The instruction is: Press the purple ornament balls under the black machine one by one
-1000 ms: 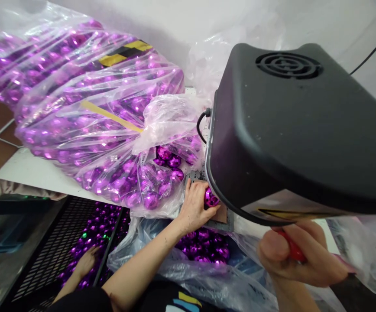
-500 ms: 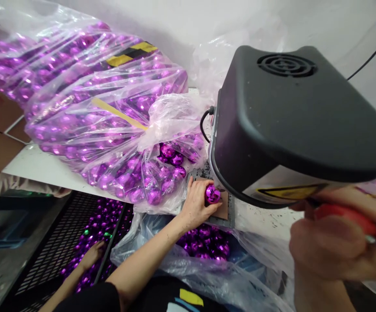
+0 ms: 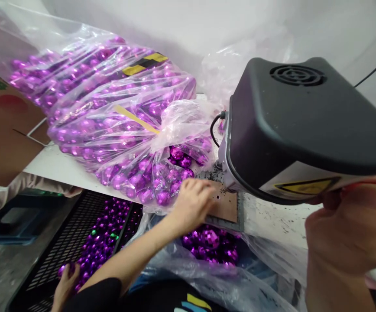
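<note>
My left hand (image 3: 192,201) hovers palm down at the left edge of a brown board (image 3: 223,208) with a small hole. Its fingers are bent and slightly blurred; no ball shows in them, though the thumb is hidden. Under the board's front edge, shiny purple faceted balls (image 3: 210,238) lie in an open clear plastic bag (image 3: 188,268). My right hand (image 3: 347,225) is closed round the red handle (image 3: 370,186) of a black-cased bench machine (image 3: 305,117) bearing a yellow warning label. Most of that handle is covered by the hand.
A large tied plastic bag (image 3: 116,117) of purple balls lies on the white table (image 3: 67,169). Another person's hand (image 3: 66,281) holds a purple ball over a black crate (image 3: 58,242) of balls. A cardboard box (image 3: 9,125) stands at left; dark crumbs lie near the machine.
My left hand has let go of the purple ball and drawn back left, uncovering the board's hole. A ball now shows higher in the bag below. My right hand stays on the handle.
</note>
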Demonstrator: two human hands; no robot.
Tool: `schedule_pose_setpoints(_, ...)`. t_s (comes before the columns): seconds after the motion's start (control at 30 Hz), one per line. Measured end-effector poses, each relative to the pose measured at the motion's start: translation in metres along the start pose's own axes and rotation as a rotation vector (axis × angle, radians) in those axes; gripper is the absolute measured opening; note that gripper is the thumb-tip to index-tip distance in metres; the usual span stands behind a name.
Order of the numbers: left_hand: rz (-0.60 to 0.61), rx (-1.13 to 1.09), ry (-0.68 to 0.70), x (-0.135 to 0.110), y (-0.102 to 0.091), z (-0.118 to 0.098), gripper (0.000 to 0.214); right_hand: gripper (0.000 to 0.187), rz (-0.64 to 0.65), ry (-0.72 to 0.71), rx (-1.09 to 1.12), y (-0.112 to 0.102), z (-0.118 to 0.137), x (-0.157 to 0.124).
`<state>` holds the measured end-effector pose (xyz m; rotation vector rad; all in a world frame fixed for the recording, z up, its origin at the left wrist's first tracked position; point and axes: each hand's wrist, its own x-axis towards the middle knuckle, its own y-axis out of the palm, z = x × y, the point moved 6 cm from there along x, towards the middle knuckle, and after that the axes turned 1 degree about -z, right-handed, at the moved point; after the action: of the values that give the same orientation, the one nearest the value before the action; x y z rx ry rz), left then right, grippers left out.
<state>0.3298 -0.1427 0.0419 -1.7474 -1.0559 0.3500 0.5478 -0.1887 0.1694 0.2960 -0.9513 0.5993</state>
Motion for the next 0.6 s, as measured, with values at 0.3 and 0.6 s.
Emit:
schedule_pose_setpoints(0.3,0.071,0.316,-0.254,0.040,0.002,0.080,0.026,0.034,-0.012,0.028,-0.033,0.003,0.007,0.001)
schedule_pose_setpoints(0.6,-0.185,-0.788,-0.354,0.021,-0.037,0.084,0.049,0.047,0.022,0.026,-0.081,0.004,0.007,0.006)
